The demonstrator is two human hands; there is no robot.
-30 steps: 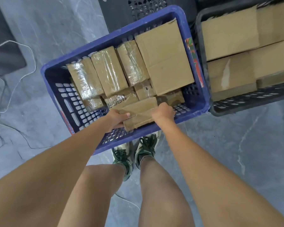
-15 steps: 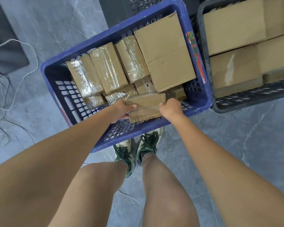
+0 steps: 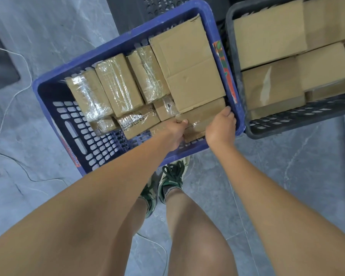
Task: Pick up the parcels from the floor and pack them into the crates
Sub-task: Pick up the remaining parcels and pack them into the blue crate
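Note:
A blue plastic crate (image 3: 54,108) stands on the floor in front of me, holding several brown parcels, some wrapped in clear film (image 3: 119,83), and one large flat box (image 3: 189,62). Both my hands grip a small taped cardboard parcel (image 3: 197,120) low in the crate's near right corner. My left hand (image 3: 174,130) holds its left end, thumb on top. My right hand (image 3: 220,126) holds its right end against the crate wall. Part of the parcel is hidden under my hands.
A dark grey crate (image 3: 287,122) full of cardboard boxes (image 3: 271,32) stands right of the blue one. A black perforated crate (image 3: 161,5) sits behind. White cables (image 3: 14,96) lie on the grey floor at left. My feet in green-laced shoes (image 3: 171,176) stand close to the blue crate.
The parcel in my two hands has moved right and down, from the crate's near middle into its near right corner. Both hands stayed on it.

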